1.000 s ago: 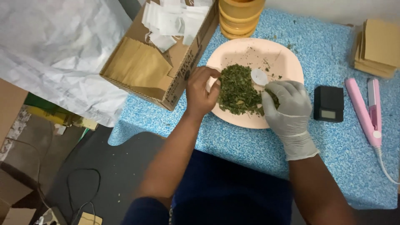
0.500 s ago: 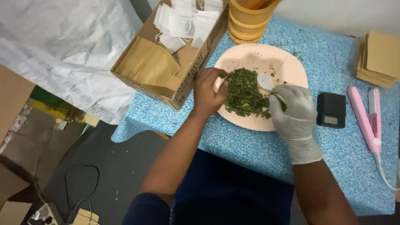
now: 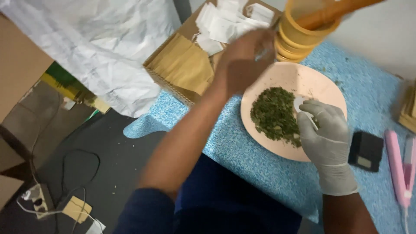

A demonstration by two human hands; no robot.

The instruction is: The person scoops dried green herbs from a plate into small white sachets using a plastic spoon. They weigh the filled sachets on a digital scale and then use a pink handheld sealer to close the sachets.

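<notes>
A cardboard box [image 3: 190, 65] is sitting at the far left edge of the blue table [image 3: 242, 151], open at the top. Flat brown paper packets [image 3: 184, 67] are stacked in its near half and small white sachets [image 3: 225, 26] are lying loose in its far half. Just right of the box, a stack of yellow-orange cups [image 3: 303, 37] is standing beside the plate [image 3: 303, 82]. More brown packets [image 3: 409, 110] are lying at the right edge, mostly cut off. A crumpled white sheet [image 3: 99, 47] is hanging left of the box.

The pink plate is lying on the table in front of the person, carrying a loose heap of dried green leaves [image 3: 275, 115], flaky and dark, on its left half.

The left hand [image 3: 242, 60], bare and blurred, is hovering over the box's right edge near the sachets; whether it is gripping anything I cannot tell. The right hand [image 3: 327, 134], gloved in white, is curling closed around a small white scoop [image 3: 301, 106] at the heap's right edge.

A small black scale [image 3: 366, 151] is sitting right of the plate, with a pink sealer [image 3: 401, 171] beyond it.
</notes>
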